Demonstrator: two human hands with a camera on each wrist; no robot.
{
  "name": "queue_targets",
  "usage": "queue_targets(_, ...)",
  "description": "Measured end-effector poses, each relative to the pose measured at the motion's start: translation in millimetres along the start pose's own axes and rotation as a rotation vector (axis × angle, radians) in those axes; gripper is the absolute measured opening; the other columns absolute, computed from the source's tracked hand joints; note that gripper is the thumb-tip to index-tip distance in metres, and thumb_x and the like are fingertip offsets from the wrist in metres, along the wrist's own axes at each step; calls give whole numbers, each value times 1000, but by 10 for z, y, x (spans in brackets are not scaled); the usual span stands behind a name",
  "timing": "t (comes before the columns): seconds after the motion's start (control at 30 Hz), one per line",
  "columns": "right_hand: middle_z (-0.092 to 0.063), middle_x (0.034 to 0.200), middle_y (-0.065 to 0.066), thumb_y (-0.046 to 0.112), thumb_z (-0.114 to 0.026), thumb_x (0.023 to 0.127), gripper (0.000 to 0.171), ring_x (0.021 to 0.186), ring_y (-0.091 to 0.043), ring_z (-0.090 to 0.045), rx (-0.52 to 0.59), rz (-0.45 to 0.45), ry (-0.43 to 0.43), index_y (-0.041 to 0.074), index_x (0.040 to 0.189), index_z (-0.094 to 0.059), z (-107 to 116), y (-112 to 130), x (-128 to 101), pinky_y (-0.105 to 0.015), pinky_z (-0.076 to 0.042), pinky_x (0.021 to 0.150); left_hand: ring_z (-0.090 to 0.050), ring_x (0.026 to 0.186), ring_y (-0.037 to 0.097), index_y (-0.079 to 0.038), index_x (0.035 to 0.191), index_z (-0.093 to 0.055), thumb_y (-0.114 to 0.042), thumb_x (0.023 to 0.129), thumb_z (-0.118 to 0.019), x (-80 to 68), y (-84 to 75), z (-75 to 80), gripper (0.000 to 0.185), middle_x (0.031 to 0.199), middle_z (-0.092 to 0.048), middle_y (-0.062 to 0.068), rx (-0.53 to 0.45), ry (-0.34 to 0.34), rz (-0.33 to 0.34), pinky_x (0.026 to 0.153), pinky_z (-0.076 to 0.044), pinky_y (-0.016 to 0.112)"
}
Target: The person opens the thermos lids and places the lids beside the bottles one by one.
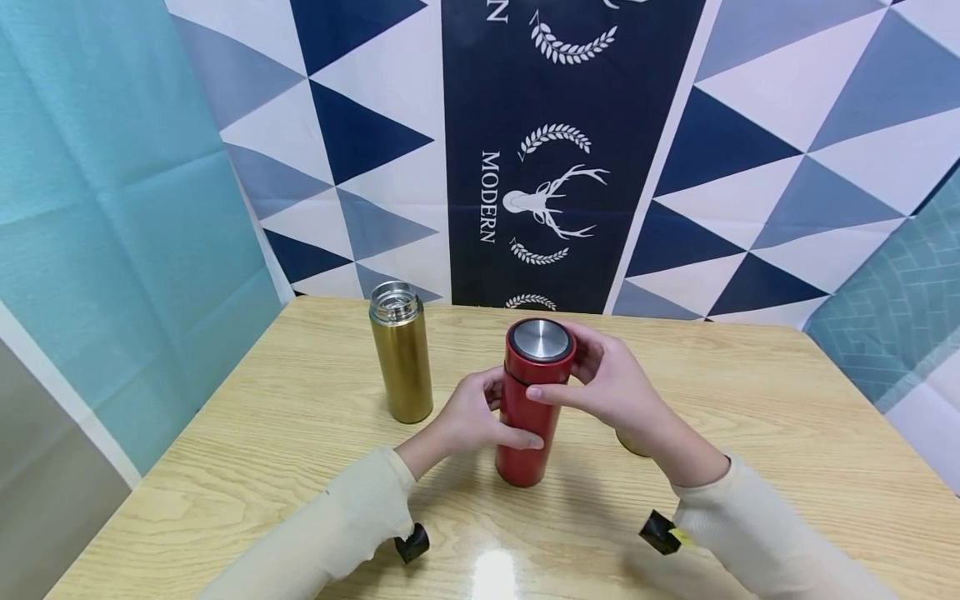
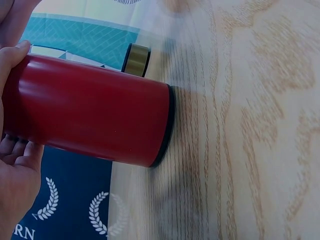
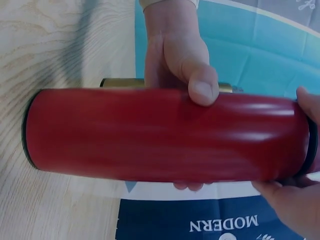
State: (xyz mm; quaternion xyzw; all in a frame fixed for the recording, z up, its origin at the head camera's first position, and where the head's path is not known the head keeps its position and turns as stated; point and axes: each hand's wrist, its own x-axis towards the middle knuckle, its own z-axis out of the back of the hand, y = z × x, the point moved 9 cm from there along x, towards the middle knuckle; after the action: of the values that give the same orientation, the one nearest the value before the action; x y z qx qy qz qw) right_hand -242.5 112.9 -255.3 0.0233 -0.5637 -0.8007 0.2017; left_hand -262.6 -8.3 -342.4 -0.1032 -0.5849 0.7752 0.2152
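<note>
2 flasks stand upright on the wooden tabletop (image 1: 300, 417): 1 red flask (image 1: 529, 417) with its lid on, and 1 gold flask (image 1: 401, 354) with its steel mouth uncovered, standing left of and a little behind the red flask. 1 small gold-coloured object (image 1: 632, 447) lies right of the red flask, mostly hidden behind the right forearm; only the left wrist view shows it clearly, as a short gold cylinder (image 2: 136, 59) beyond the red flask. The right wrist view shows the base of the red flask resting on the tabletop and the left thumb pressed across its side, with the gold flask only a sliver behind the hand. The left hand (image 1: 472, 417) grips the middle of the red flask, thumb in front and the other fingers curled round its left side. The right hand (image 1: 611, 387) holds the red lid (image 1: 542, 354) at the top of the red flask, thumb on the front edge and fingers wrapped round the back. The flat steel disc on top of the lid shows only in the head view.
</note>
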Motion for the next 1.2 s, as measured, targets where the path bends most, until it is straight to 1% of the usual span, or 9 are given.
queue_targets(0.17,-59,132,-16,7,-81,74,71,108,-7,-65,5,38,61,5,137,-48,5,-2,64,-16,-51,93,-64,105,11,-22,123,-59,-18,67,-87,2,1,9,63,118,-67,-4,7,-2,-2,97,-52,29)
queue_targets(0.33,-58,132,-15,6,-80,75,71,109,-6,-64,38,41,116,5,137,-46,3,-29,98,-18,-52,93,-65,103,12,-20,123,-59,-18,68,-86,-6,-10,8,62,118,-67,0,3,3,-13,95,-53,28)
queue_targets(0.43,-61,129,-9,6,-80,75,71,109,-5,-64,46,66,151,3,137,-46,1,-27,120,-17,-52,93,-65,103,12,-20,123,-59,-18,68,-86,-10,-15,9,61,118,-67,0,4,3,-17,94,-53,27)
queue_targets(0.63,-63,121,10,4,-79,76,72,110,-3,-63,63,139,243,-4,138,-43,2,6,168,-16,-51,95,-64,103,11,-22,122,-59,-19,67,-87,-6,-9,15,62,117,-67,-3,13,-3,-6,96,-52,28)
queue_targets(0.73,-63,121,12,2,-77,76,72,112,-4,-62,86,180,299,-5,138,-42,-5,37,187,-17,-50,96,-64,104,10,-23,122,-59,-20,67,-87,-5,-2,14,62,117,-67,-5,15,-3,6,97,-52,30)
queue_targets(0.83,-63,122,12,0,-77,77,70,114,-6,-61,104,227,351,-5,137,-42,-17,63,205,-18,-50,97,-64,105,10,-23,122,-59,-20,68,-87,-6,-2,11,61,117,-67,-5,12,-2,8,97,-52,31)
queue_targets(0.97,-63,123,11,-2,-74,78,67,115,-7,-61,110,274,407,-2,137,-44,-31,72,223,-20,-50,99,-64,104,10,-23,124,-59,-20,68,-86,-7,-6,6,62,118,-67,-4,3,3,6,96,-52,30)
queue_targets(1.07,-63,123,10,-3,-73,78,66,114,-8,-61,123,277,438,1,137,-45,-40,70,231,-21,-50,99,-64,104,11,-23,124,-58,-19,68,-86,-9,-11,5,63,118,-67,-3,1,4,4,96,-52,29)
queue_targets(1.2,-63,123,10,-5,-73,77,66,114,-8,-62,147,264,471,2,136,-46,-45,65,247,-21,-50,99,-64,105,11,-22,125,-58,-20,69,-86,-12,-14,9,63,119,-66,-2,2,1,5,97,-52,31)
